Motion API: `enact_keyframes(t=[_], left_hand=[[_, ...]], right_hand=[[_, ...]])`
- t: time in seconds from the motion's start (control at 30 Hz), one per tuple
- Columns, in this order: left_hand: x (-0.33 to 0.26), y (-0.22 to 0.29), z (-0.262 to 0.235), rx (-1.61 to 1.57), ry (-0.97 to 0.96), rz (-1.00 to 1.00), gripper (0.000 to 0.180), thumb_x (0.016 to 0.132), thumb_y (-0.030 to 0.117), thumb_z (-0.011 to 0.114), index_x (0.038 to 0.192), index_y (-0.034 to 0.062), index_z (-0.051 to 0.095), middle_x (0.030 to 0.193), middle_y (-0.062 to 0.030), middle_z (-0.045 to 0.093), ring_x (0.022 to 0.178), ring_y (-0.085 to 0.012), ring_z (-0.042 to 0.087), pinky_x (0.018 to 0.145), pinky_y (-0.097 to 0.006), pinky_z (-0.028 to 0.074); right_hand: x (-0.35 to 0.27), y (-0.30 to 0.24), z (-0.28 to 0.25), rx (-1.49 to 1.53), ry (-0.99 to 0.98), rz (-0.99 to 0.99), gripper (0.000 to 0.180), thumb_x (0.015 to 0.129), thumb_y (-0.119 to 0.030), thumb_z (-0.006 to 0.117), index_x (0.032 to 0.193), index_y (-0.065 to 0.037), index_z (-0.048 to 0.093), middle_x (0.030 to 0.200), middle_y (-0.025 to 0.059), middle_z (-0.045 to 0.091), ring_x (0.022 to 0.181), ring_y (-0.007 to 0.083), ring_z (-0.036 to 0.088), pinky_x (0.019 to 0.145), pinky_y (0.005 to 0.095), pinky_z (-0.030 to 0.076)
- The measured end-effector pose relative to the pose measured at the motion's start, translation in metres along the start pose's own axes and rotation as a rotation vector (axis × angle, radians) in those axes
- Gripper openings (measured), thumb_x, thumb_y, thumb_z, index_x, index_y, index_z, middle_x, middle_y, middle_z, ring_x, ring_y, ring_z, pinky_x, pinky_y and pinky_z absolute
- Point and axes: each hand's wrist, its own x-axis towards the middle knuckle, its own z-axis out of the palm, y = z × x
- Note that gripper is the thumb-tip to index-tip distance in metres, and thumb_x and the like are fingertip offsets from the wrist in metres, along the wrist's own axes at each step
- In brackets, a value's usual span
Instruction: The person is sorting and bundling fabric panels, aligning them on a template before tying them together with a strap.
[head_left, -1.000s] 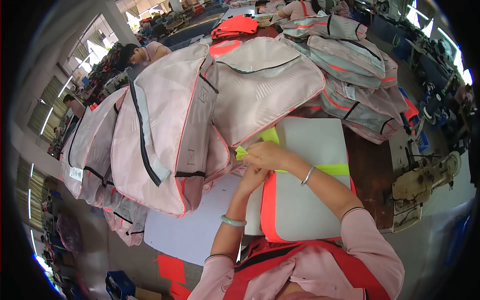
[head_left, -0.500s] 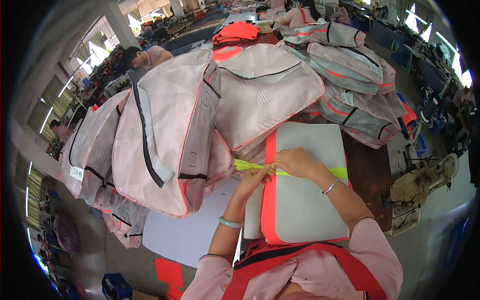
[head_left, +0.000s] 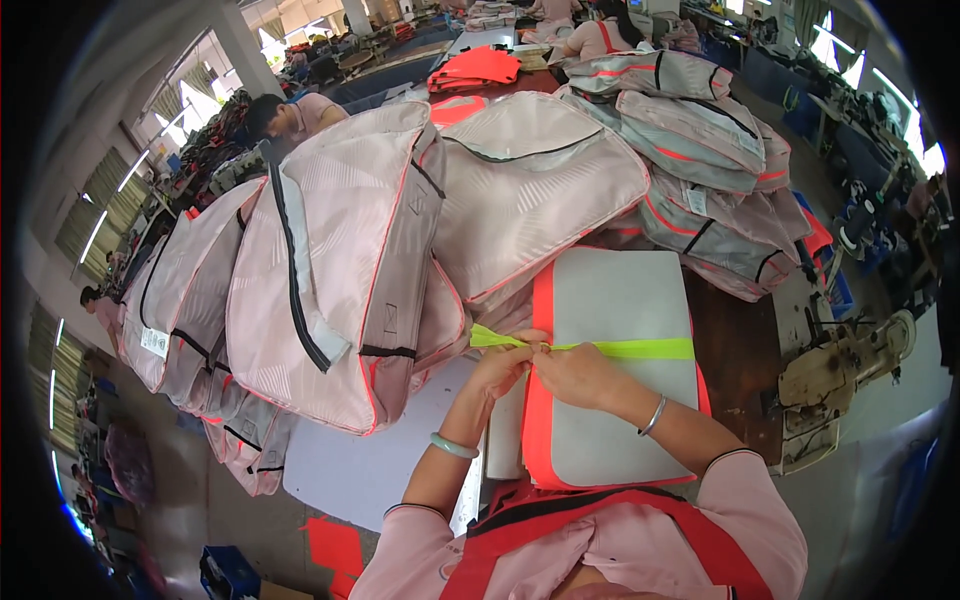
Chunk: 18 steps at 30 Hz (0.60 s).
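A bundle of grey panels with bright orange-red edges lies in front of me. Around its middle runs a neon yellow strip. Close together at the bundle's left edge, both hands pinch this strip. My left hand, with a pale bangle on its wrist, has its fingers closed on the strip near the loose end, which fans out to the left. My right hand, wearing a silver bangle, grips it right beside the left fingertips. Whether a knot sits between the fingers is hidden.
Large pale pink bags are heaped to the left and ahead. More grey-pink bags are stacked at the far right. A sewing machine stands right of the dark tabletop. Orange-red pieces lie beyond; people work farther off.
My right hand has come down and toward me, from above the yellow strip to just below it. The left hand stays nearly in place, still pinching the strip.
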Motion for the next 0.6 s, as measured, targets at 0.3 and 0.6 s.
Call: enact_keyframes(t=[0.3,0.6], left_hand=[[-0.003,-0.019,0.011,0.053,0.056,0.153,0.013,0.083,-0.004,0.06,0.085,0.0089,0.057,0.088,0.0003,0.06,0.085,-0.0092,0.056,0.078,-0.022,0.043],[0.001,-0.028,0.014,0.592,0.147,0.48,0.008,0.085,-0.002,0.057,0.085,0.0055,0.055,0.083,0.0028,0.055,0.073,-0.005,0.049,0.067,-0.02,0.043]], right_hand=[[0.01,0.041,-0.004,0.15,0.007,0.275,0.025,0.078,-0.023,0.05,0.075,-0.005,0.066,0.072,0.0175,0.064,0.07,0.0373,0.063,0.066,0.0476,0.049],[0.038,0.055,-0.005,0.158,-0.083,0.268,0.023,0.071,-0.025,0.056,0.071,-0.005,0.067,0.073,0.0181,0.064,0.071,0.0371,0.062,0.066,0.0468,0.049]])
